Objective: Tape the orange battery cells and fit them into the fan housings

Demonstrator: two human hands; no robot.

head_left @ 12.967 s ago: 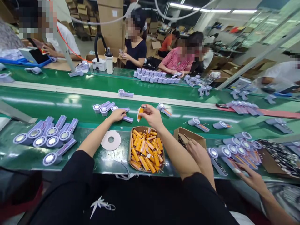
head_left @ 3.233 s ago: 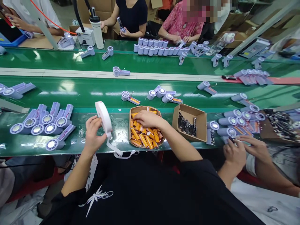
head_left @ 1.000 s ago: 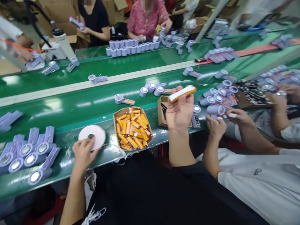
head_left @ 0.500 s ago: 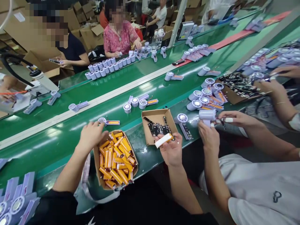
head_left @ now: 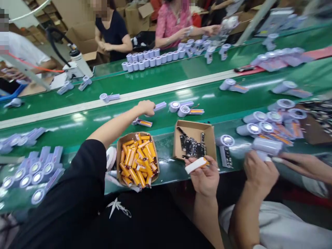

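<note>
My left hand [head_left: 146, 108] reaches over the green belt, its fingers closed on a lavender handheld fan housing [head_left: 160, 106]; the handle pokes out on the right and the round head is hidden by the hand. Just below it lies another housing [head_left: 144, 122] with an orange strip in its handle. In my right hand [head_left: 205, 178] is an orange battery [head_left: 196, 165] with a white pad on its upper face, held between thumb and fingers. A cardboard box of orange batteries [head_left: 119, 162] stands below my left arm. Past my right fingertips is a box [head_left: 213, 138] of black circuit boards [head_left: 192, 145].
To the right, a co-worker's hands [head_left: 261, 169] hold a housing [head_left: 267, 146] near a cluster of housings [head_left: 275, 119]. One housing with a circuit board [head_left: 226, 141] lies beside the board box. More housings [head_left: 36, 169] lie at left. A tape roll [head_left: 111, 157] sits by the battery box.
My left hand has moved from above the battery box out over the belt and closed on a housing. My right hand still holds the battery. The view has swung left.
</note>
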